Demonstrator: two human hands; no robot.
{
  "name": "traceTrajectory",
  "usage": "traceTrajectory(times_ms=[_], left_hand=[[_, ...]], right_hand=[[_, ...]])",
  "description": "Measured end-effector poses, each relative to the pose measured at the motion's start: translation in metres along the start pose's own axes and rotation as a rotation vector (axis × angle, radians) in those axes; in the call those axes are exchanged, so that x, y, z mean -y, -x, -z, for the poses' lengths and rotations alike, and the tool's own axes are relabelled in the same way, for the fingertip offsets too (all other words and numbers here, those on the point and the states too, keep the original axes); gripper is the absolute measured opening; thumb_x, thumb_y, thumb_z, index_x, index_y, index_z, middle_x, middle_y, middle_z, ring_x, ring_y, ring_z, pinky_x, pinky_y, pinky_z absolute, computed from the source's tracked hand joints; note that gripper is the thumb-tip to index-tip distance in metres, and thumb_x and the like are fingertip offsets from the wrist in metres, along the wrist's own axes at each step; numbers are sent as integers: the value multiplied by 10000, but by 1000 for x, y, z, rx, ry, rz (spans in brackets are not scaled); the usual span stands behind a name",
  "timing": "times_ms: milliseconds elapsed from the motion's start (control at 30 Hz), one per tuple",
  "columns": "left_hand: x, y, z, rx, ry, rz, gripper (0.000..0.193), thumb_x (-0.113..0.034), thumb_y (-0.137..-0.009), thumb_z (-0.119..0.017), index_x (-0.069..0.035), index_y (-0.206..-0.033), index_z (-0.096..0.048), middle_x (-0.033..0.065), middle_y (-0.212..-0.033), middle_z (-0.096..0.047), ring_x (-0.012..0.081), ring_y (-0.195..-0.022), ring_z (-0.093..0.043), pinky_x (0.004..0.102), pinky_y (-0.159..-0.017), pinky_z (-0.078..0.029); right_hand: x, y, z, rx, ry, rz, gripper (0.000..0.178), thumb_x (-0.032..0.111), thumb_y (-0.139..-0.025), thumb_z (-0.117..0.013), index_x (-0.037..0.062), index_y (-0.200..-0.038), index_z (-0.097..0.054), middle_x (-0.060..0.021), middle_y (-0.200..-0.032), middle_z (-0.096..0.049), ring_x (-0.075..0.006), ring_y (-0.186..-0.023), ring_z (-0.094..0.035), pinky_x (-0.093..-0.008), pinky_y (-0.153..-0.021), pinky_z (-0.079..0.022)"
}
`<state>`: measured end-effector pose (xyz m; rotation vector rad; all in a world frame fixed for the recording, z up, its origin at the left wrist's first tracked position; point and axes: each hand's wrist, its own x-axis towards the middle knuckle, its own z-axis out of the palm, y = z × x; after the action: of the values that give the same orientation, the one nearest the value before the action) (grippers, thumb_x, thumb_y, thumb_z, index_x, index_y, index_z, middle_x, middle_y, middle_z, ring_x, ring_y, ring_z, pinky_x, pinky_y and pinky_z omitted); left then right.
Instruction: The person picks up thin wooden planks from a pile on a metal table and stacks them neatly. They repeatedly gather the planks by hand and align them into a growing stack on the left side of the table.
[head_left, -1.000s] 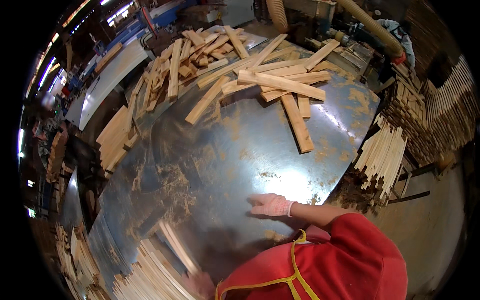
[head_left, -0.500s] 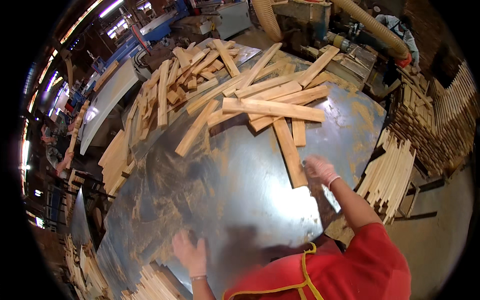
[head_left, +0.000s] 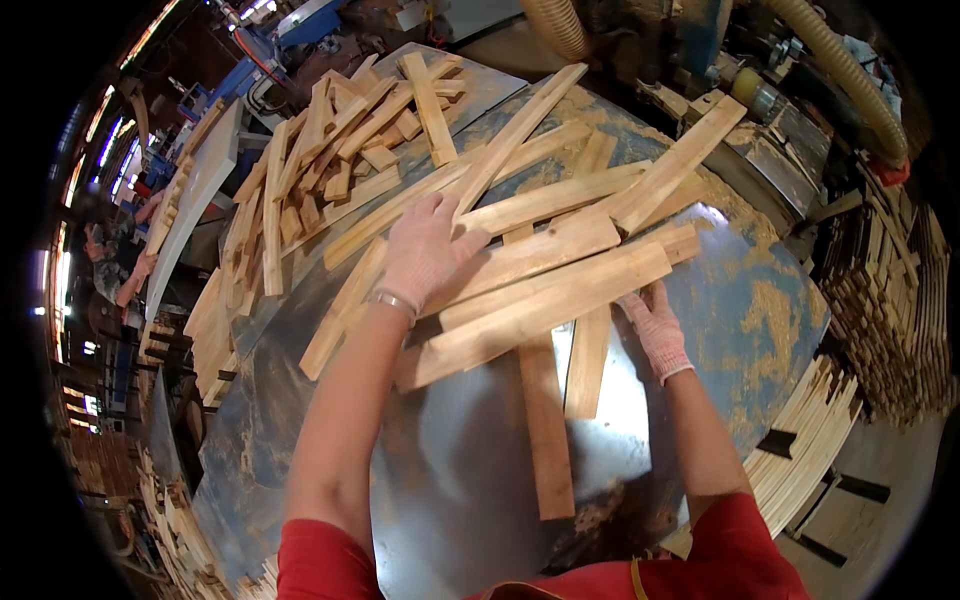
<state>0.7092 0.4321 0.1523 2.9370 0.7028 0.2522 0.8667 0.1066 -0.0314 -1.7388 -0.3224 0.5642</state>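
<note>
My left hand (head_left: 428,250), in a pale glove, lies over the pile of wooden boards with its thumb spread from its fingers. It rests across the left part of a board (head_left: 540,255) in the pile. My right hand (head_left: 655,328), also gloved, is at the lower edge of the front board (head_left: 535,318), near its right end. Its thumb and fingers are apart, the tips close to the wood. Beneath that slanting board, a longer board (head_left: 546,430) points toward me, with a shorter one (head_left: 588,365) beside it.
The metal table (head_left: 430,480) carries sawdust patches. A heap of short wood pieces (head_left: 350,140) covers its far left. Stacked strips (head_left: 805,440) stand at the right edge, with a tall lumber stack (head_left: 885,310) beyond. A ribbed hose (head_left: 840,75) hangs at far right. People work at left.
Both hands have come forward to the pile: my left from the near table edge, my right from beside the long board. The front board now slants, its left end nearer me.
</note>
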Motion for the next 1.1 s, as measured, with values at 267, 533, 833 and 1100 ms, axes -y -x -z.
traceTrajectory(times_ms=[267, 533, 833, 1100], left_hand=[[20, -126, -111, 387, 251, 238, 839, -642, -954, -641, 8, -1482, -582, 276, -1426, -657, 442, -1311, -618, 475, -1158, -463], [-47, 72, -117, 323, 1100, 438, 755, -553, -960, -698, -16, -1473, -563, 248, -1410, -675, 396, -1320, -642, 473, -1095, -492], [-34, 387, -116, 58, 849, 945, 888, -540, -960, -663, -10, -1633, -427, 251, -1527, -607, 402, -1431, -568, 456, -1197, -419], [-10, 659, -91, -274, 1114, 1266, 654, -411, -976, -699, 15, -1458, -581, 185, -1281, -727, 338, -1182, -691, 421, -1043, -510]], right_hand=[[31, -40, -20, 122, -627, -140, 895, 301, -957, -835, 116, -1652, -303, -91, -1362, -606, -218, -1127, -604, -361, -914, -552], [59, 0, -62, 39, -735, -197, 1083, 82, -851, -902, 147, -1685, -213, -146, -1460, -578, -292, -1281, -607, -449, -1062, -560], [39, 189, -157, 484, -326, -184, 1133, 125, -833, -906, 36, -1688, -167, -198, -1460, -614, -308, -1286, -639, -405, -1060, -559], [39, 403, -277, 752, 210, -152, 1100, 122, -838, -899, 22, -1662, -177, -225, -1518, -544, -312, -1354, -585, -425, -1083, -546]])
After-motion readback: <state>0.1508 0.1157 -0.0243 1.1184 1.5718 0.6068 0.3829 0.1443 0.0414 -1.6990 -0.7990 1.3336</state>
